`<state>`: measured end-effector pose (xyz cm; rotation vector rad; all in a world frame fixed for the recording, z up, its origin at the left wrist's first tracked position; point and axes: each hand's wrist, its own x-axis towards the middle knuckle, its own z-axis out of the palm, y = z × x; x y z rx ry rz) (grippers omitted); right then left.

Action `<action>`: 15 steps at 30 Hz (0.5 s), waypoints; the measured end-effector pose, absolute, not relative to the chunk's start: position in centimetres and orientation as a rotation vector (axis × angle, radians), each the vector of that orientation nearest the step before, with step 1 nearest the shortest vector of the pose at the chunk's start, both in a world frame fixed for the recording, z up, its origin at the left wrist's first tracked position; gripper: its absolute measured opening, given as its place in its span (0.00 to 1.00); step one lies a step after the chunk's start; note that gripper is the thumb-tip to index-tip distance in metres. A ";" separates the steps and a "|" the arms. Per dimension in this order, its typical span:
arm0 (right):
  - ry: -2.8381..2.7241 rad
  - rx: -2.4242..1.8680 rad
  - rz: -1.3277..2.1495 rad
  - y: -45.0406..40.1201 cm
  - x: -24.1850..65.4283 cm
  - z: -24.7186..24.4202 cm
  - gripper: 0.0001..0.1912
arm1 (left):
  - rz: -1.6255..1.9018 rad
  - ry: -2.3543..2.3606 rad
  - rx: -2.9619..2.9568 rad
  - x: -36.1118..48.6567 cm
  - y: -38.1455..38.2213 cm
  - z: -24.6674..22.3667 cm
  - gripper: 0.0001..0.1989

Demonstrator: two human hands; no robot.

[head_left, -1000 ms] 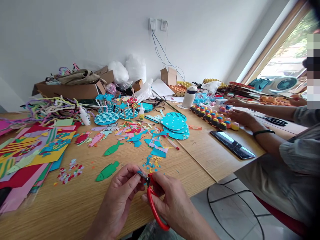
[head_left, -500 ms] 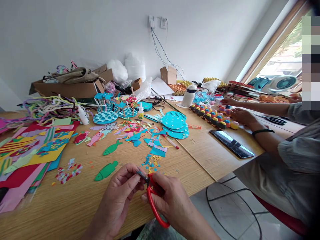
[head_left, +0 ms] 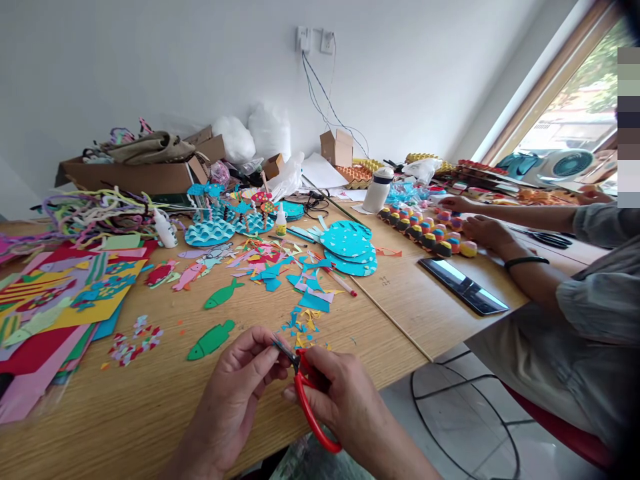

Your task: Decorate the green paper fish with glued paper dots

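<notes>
Red-handled scissors (head_left: 311, 417) are gripped in my right hand (head_left: 347, 393), with the fingers through the loops and the dark blades pointing up and left. The fingertips of my left hand (head_left: 243, 380) are pinched together at the blade tips; whatever lies between them is too small and covered to make out. Just beyond my left hand lies a green paper fish (head_left: 210, 341), and farther back a second green fish (head_left: 223, 294). Small blue and yellow paper scraps (head_left: 303, 325) are scattered past the scissors.
Coloured paper sheets (head_left: 55, 320) cover the left side. Round blue discs (head_left: 350, 250), a wooden stick (head_left: 390, 317) and a phone-like black tablet (head_left: 463, 287) lie to the right. Glue bottles (head_left: 165, 229) stand farther back. A co-worker's hands (head_left: 483, 230) touch painted egg-carton cups (head_left: 425, 233).
Both hands and the scissors hold nearly the same pose at the blade tips. The view has shifted very slightly; nothing else has visibly moved.
</notes>
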<state>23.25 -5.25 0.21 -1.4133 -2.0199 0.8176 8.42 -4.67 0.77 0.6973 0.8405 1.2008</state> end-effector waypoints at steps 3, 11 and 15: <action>-2.026 -1.404 0.815 -5.3 23.4 0.2 0.18 | 1.213 0.852 0.689 8.4 -4.6 0.7 0.04; -2.038 -1.409 0.826 -5.3 23.6 0.3 0.18 | 1.218 0.886 0.683 8.5 -4.6 0.8 0.06; -2.048 -1.407 0.815 -5.2 23.7 0.2 0.19 | 1.216 0.878 0.684 8.4 -4.5 0.8 0.05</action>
